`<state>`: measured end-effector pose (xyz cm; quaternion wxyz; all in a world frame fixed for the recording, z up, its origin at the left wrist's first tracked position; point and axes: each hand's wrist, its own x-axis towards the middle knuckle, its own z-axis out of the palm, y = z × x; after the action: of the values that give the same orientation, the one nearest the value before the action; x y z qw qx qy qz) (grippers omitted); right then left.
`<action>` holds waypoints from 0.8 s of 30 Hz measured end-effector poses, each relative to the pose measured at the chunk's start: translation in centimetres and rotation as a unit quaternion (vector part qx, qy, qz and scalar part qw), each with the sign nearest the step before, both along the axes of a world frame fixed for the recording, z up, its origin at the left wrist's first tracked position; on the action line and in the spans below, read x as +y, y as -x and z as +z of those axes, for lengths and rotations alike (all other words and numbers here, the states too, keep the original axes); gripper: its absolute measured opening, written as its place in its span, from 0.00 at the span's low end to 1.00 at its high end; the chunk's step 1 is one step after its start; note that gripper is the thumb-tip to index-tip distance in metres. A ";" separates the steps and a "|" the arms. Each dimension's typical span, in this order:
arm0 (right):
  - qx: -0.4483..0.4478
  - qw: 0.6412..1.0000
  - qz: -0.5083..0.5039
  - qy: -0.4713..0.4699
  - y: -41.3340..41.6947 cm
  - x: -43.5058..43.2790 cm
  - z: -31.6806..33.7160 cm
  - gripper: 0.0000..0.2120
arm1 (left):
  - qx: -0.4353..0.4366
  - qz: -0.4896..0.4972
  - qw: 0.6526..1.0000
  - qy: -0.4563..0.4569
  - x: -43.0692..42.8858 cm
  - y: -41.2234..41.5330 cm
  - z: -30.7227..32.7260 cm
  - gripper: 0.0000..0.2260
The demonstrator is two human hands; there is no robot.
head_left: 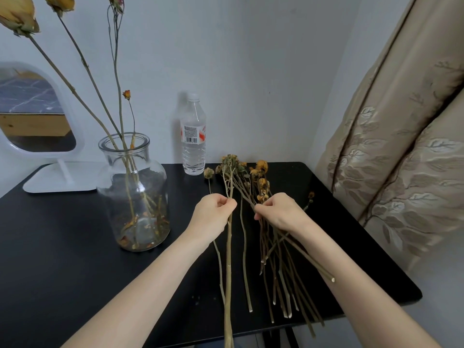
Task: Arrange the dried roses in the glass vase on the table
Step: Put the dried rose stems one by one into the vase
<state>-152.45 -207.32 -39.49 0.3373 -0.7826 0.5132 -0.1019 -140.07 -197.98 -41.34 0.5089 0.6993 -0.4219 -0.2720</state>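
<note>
A clear glass vase stands on the black table, left of centre, with several long dried roses leaning up and to the left out of it. A pile of dried roses lies on the table's right half, heads pointing away from me. My left hand pinches one long dried rose stem and holds it lifted. My right hand grips another dried rose stem out of the pile, its cut end pointing toward my right forearm.
A plastic water bottle stands at the back of the table, behind the pile. A white standing mirror sits at the back left. A beige patterned curtain hangs close to the table's right edge.
</note>
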 end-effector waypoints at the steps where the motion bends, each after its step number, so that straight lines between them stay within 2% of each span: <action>1: -0.002 1.000 -0.005 0.001 0.0 -0.1 0.0 0.12 | -0.001 -0.002 1.000 0.002 0.0 0.0 0.1 0.08; 9: 0.004 0.999 -0.043 -0.011 0.1 -0.5 -0.2 0.13 | -0.020 0.008 0.999 0.037 0.4 0.0 0.4 0.08; 15: 0.002 0.998 -0.051 -0.029 0.2 -0.4 -0.2 0.13 | -0.034 0.006 0.999 0.021 0.3 -0.2 0.2 0.09; 24: -0.090 0.991 -0.045 -0.092 0.7 -0.1 0.6 0.12 | -0.021 0.030 0.999 -0.022 0.2 -0.6 -1.3 0.07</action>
<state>-153.20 -207.45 -38.86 0.4476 -0.7120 0.5227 -0.1397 -139.51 -197.77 -42.60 0.4925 0.7282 -0.4052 -0.2510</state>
